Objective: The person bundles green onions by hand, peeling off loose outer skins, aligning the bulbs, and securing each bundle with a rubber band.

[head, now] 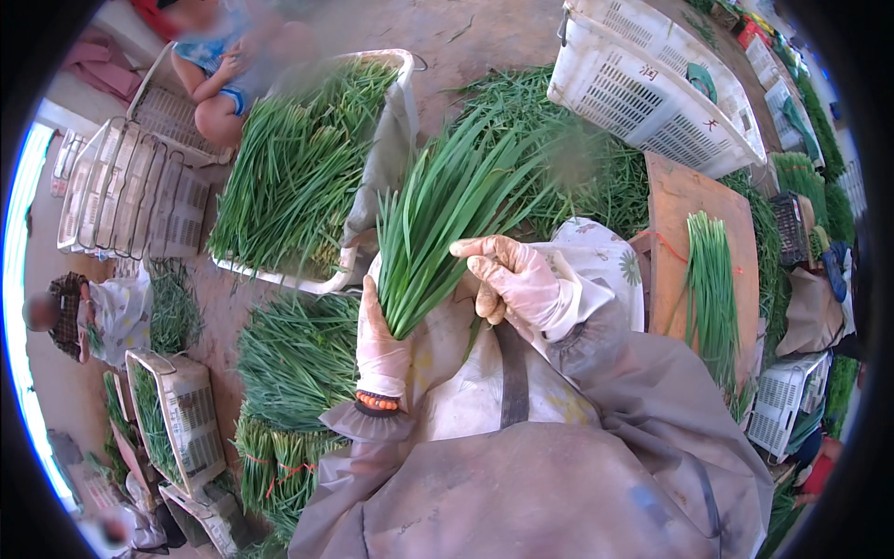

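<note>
My left hand (pixel 382 349), in a thin stained glove, holds a bunch of flat green leaves, likely garlic chives (pixel 436 223), by its lower ends. The leaves fan up and to the right. Beside the bunch, my right hand (pixel 513 283) is gloved too, with its fingers bent and the index finger pointing at the leaves; a thin leaf hangs below it, and whether the fingers pinch it I cannot tell. On a wooden board (pixel 660 279) at my right lies a neat bundle of chives (pixel 712 286).
A white plastic crate (pixel 328 285) full of chives stands at front left. Tied bundles (pixel 279 465) lie at my left, loose chives (pixel 601 182) ahead. An upright crate (pixel 642 91) is at front right. Stacked crates (pixel 133 195) and several people sit farther off.
</note>
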A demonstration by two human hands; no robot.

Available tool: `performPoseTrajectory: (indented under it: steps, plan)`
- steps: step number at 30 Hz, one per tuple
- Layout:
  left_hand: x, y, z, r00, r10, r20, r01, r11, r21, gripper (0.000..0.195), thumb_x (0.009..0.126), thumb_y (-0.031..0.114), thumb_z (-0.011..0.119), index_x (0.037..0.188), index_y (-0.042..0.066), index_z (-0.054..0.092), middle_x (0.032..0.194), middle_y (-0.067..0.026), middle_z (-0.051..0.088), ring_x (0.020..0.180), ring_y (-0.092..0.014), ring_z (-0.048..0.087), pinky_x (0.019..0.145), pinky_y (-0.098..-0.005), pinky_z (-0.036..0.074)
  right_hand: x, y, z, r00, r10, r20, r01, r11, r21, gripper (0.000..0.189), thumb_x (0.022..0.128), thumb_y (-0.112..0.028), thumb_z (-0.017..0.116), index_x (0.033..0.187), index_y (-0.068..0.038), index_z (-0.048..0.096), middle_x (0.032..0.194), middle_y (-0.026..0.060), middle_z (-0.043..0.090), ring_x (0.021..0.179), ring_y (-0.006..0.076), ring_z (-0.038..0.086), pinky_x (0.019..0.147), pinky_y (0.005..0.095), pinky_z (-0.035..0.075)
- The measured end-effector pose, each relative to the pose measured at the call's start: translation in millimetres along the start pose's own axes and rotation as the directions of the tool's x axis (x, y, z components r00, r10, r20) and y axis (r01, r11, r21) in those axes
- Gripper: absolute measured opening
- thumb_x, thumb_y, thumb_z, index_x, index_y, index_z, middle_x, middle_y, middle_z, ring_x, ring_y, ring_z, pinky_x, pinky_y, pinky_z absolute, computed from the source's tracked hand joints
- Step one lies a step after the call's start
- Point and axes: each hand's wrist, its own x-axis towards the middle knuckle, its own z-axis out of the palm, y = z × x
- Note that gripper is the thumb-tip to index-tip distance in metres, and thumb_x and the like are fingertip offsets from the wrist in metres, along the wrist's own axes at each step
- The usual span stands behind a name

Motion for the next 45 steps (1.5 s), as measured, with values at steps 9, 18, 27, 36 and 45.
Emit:
performPoseTrajectory:
  steps: [9, 18, 27, 36, 45]
  plan:
    - [3, 3, 6, 0.996, -0.084, 0.034, 0.089, 0.968, -0.236, 0.094, 0.076, 0.004, 0.069, 0.147, 0.015, 0.009, 0.121, -0.0142, 0.057, 0.099, -0.025, 0.061, 0.079, -0.0327, 0.050, 36, 6, -3, 0.993, -0.046, -0.104, -0.030, 0.775, -0.632, 0.038, 0.092, -0.026, 0.056, 0.126, -0.010, 0.050, 0.062, -0.0018, 0.054, 0.046, 0.0070, 0.046, 0.042, 0.0242, 0.035]
    - [-1, -18, 9, 0.999, 0.023, -0.044, -0.017, 0.989, 0.149, 0.099, 0.071, 0.007, 0.073, 0.147, 0.022, 0.010, 0.115, -0.0175, 0.058, 0.092, -0.028, 0.062, 0.074, -0.0358, 0.051, 45, 24, 5, 0.912, -0.316, 0.262, 0.352, 0.276, -0.894, 0.033, 0.092, -0.031, 0.052, 0.117, -0.011, 0.058, 0.095, 0.0078, 0.067, 0.077, 0.0240, 0.062, 0.071, 0.0334, 0.047]
    - [1, -4, 3, 1.000, -0.008, 0.011, 0.007, 0.997, 0.079, 0.098, 0.072, 0.008, 0.073, 0.147, 0.018, 0.011, 0.118, -0.0177, 0.056, 0.098, -0.026, 0.060, 0.076, -0.0352, 0.051, 43, 25, 13, 0.761, -0.563, 0.322, 0.569, 0.341, -0.748, 0.040, 0.089, -0.040, 0.051, 0.117, -0.013, 0.059, 0.110, 0.0087, 0.064, 0.103, 0.0258, 0.059, 0.094, 0.0359, 0.042]
    - [7, -14, 10, 0.940, -0.112, 0.322, 0.330, 0.071, -0.941, 0.068, 0.088, 0.019, 0.050, 0.146, 0.012, 0.016, 0.128, -0.0156, 0.047, 0.103, -0.026, 0.055, 0.090, -0.0344, 0.045, 31, 57, 47, 0.574, -0.544, 0.612, 0.778, 0.129, -0.615, 0.022, 0.090, -0.026, 0.054, 0.104, -0.012, 0.065, 0.087, 0.0074, 0.066, 0.080, 0.0210, 0.062, 0.074, 0.0299, 0.048]
    - [5, -8, 6, 0.966, -0.073, 0.247, 0.244, -0.053, -0.968, 0.059, 0.089, 0.011, 0.034, 0.146, 0.003, 0.017, 0.146, -0.0175, 0.027, 0.124, -0.028, 0.041, 0.102, -0.0294, 0.035, 43, 96, 73, 0.848, -0.293, 0.442, 0.175, 0.941, 0.289, 0.021, 0.093, -0.023, 0.051, 0.103, -0.009, 0.062, 0.072, 0.0022, 0.060, 0.062, 0.0133, 0.054, 0.060, 0.0241, 0.044]
